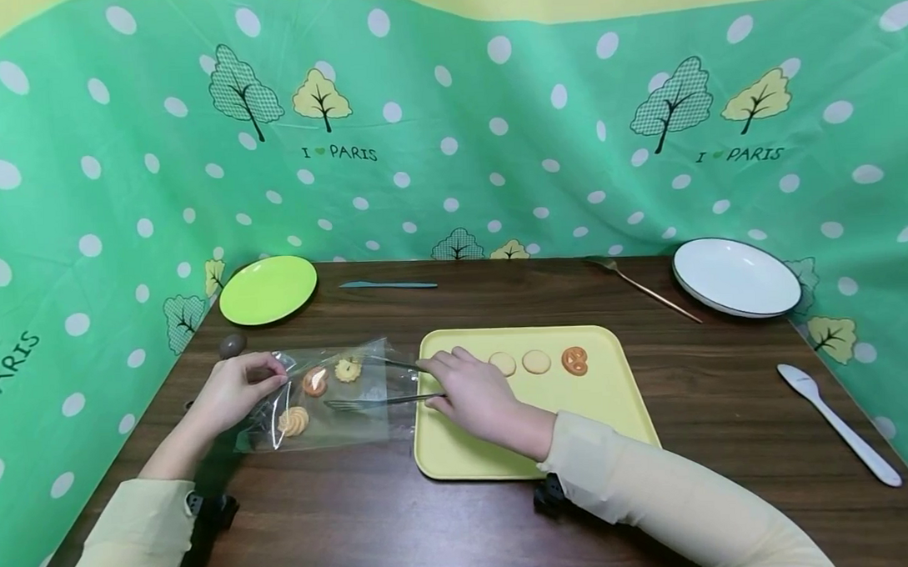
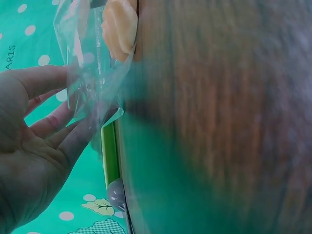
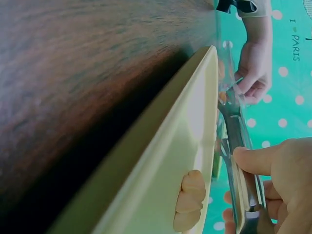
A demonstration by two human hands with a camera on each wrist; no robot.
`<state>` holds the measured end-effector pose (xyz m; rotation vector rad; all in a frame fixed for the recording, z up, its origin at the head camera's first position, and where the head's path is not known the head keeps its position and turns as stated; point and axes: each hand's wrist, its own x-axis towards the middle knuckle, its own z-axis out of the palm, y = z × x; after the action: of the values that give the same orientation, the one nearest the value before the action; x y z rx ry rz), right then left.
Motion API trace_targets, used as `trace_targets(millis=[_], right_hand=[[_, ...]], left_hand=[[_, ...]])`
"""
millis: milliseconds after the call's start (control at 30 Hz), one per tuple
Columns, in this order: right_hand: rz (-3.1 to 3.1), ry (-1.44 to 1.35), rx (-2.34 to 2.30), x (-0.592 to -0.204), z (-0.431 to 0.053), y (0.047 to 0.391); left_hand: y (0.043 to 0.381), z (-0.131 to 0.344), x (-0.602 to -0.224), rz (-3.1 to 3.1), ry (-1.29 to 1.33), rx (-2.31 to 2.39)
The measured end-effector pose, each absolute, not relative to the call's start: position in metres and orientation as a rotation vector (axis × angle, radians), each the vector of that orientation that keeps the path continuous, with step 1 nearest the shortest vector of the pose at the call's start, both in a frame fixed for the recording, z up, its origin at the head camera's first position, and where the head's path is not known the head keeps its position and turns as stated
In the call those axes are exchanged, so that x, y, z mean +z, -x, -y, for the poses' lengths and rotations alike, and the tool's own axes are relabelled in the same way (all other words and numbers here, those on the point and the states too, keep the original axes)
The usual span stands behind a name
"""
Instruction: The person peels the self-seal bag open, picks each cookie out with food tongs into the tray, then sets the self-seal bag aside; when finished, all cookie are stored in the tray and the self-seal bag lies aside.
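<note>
A clear plastic bag (image 1: pixel 369 428) lies on the table with three cookies inside: a swirl cookie (image 1: pixel 294 421), a round brown cookie (image 1: pixel 315 382) and a flower-shaped cookie (image 1: pixel 348 370). My left hand (image 1: pixel 236 391) pinches the bag's left end between thumb and fingers. In my right hand (image 1: pixel 476 399) is a pair of metal tongs (image 3: pixel 234 126), its arms spread and reaching into the bag's mouth. Nothing shows between the tong tips. Below the right hand sits a yellow tray (image 1: pixel 475 462) bearing two pale round cookies (image 1: pixel 536 361) and a brown pretzel cookie (image 1: pixel 574 361).
Toward the back left are a green plate (image 1: pixel 268 292) and a blue knife (image 1: pixel 388 285). A copper-coloured fork (image 1: pixel 653 295) and a white plate (image 1: pixel 739 278) occupy the back right. At right lies a white knife (image 1: pixel 842 428). A dark spoon (image 1: pixel 233 345) is partly hidden behind the left hand.
</note>
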<state>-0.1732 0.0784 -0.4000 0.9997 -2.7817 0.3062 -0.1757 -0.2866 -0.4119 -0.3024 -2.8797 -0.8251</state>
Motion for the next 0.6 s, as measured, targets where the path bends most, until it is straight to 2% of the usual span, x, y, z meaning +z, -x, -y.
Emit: trace_targets(millis=[600], right_hand=[[2.817, -1.023, 0.337, -0.398, -0.074, 0.176]], left_hand=[[0.176, 0.284, -0.412, 2.878, 0.294, -0.848]])
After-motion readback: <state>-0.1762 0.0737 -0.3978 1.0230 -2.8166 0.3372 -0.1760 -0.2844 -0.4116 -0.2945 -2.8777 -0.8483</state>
